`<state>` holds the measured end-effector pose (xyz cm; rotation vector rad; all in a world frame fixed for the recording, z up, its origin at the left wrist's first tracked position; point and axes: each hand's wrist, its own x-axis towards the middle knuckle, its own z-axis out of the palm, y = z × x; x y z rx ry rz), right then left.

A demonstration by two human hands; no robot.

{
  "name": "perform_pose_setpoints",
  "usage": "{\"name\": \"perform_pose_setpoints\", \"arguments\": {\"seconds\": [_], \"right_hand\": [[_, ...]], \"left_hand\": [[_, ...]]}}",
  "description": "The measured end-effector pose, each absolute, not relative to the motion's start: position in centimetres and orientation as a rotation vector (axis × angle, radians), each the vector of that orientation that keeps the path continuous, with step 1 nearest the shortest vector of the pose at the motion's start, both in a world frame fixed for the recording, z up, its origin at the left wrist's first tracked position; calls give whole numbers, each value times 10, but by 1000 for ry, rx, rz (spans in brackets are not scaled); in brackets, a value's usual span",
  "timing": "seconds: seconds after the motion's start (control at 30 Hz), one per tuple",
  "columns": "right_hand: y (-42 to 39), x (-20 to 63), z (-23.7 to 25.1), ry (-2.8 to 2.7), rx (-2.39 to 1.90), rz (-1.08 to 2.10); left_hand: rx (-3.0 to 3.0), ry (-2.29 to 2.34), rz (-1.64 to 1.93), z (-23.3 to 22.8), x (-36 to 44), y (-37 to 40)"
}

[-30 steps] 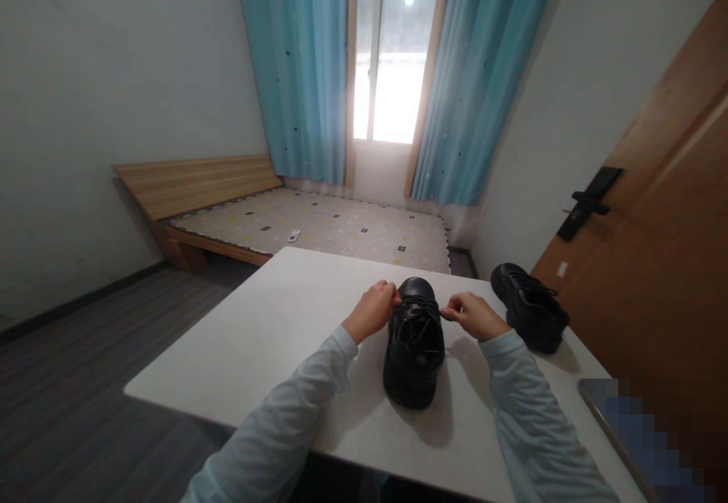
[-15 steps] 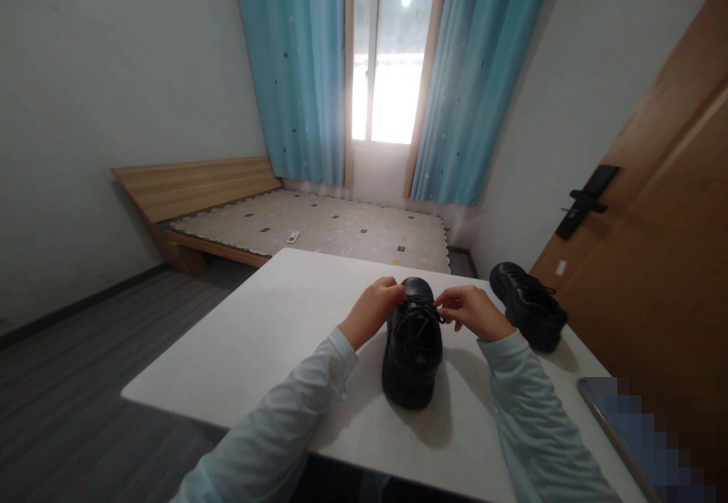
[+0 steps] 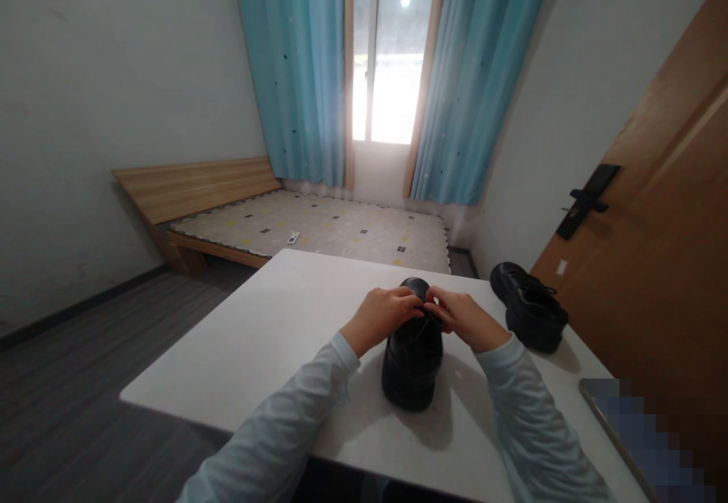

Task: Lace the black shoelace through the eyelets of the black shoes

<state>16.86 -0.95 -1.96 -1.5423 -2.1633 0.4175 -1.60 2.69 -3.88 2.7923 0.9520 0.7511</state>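
Left hand (image 3: 382, 315) and right hand (image 3: 463, 319) pinched shut on laces over black leather lace-up shoe (image 3: 413, 351), fingertips meeting, on white rectangular table (image 3: 273, 336); matching second black shoe (image 3: 528, 306) near right.

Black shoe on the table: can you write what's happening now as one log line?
left hand: fingers on laces | right hand: fingers on laces | black shoe: upright on white table, heel toward camera | second shoe: untouched, at right
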Motion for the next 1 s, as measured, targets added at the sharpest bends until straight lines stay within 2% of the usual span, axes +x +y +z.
{"name": "perform_pose_setpoints", "arguments": {"seconds": [0.43, 0.7, 1.0], "right_hand": [[-7, 165, -20, -2227, -1585, 338], [-7, 172, -23, -2270, -1546, 68], [-7, 186, -23, -2201, -1568, 81]], "left_hand": [[2716, 1200, 734, -32, -8, 19], [2613, 1183, 780, -42, -11, 26], [2561, 1153, 693, -45, -24, 32]]}}
